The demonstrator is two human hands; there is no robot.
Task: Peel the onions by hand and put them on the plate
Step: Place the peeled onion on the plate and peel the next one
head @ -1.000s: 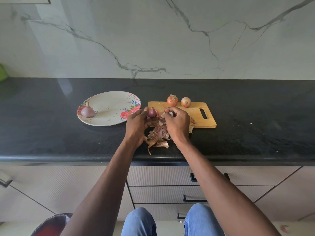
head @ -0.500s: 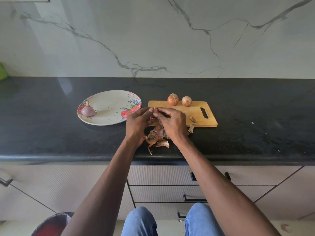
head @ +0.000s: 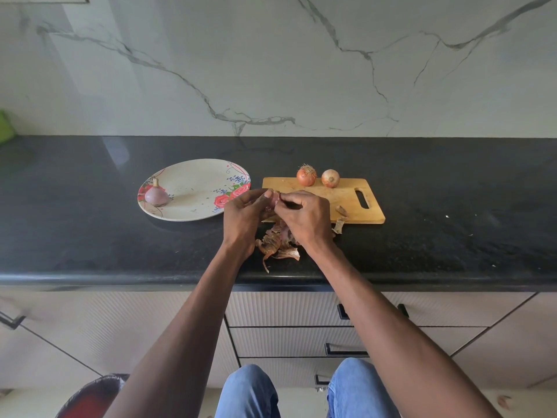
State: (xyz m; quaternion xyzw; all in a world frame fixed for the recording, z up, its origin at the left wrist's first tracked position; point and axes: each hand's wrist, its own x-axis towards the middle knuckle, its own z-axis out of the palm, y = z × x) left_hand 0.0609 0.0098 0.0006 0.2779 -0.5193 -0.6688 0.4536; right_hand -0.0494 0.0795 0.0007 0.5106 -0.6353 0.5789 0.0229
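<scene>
My left hand and my right hand meet over the near left corner of the wooden cutting board. Between their fingertips is a small purple onion, mostly hidden; both hands curl round it and my right fingers pinch at its skin. One peeled purple onion lies on the left side of the flowered plate. Two unpeeled brown onions sit on the board's far edge. A heap of peeled skins lies on the counter below my hands.
The black stone counter runs full width, backed by a marble wall. Loose skin scraps lie at the board's near edge. Drawers with dark handles sit below. A green object shows at the far left edge.
My hands have closed together over the onion, which showed clearly above my left hand a second ago and is now mostly covered. Nothing else has moved.
</scene>
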